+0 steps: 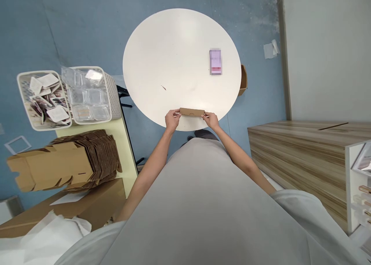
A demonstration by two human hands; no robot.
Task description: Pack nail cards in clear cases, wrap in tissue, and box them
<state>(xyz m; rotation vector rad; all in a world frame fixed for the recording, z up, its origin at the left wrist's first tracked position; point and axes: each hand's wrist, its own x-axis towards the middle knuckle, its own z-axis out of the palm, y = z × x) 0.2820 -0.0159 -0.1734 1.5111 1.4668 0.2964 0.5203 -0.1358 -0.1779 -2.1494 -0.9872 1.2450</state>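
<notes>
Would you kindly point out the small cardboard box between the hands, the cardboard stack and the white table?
Small cardboard box [191, 112]: head view, middle of its camera-facing side.
Cardboard stack [59, 164]: head view, its top piece.
White table [171, 48]: head view, bare tabletop.

The brown box [191, 112] hides its underside; the purple item [215, 60] is blurred.

Purple-fronted item [215, 61], upper right of centre: pixelated, wording unreadable.
Packets [58, 113], left of frame: any print too small to read.
Brown box [191, 112], centre: no legible lettering.
</notes>
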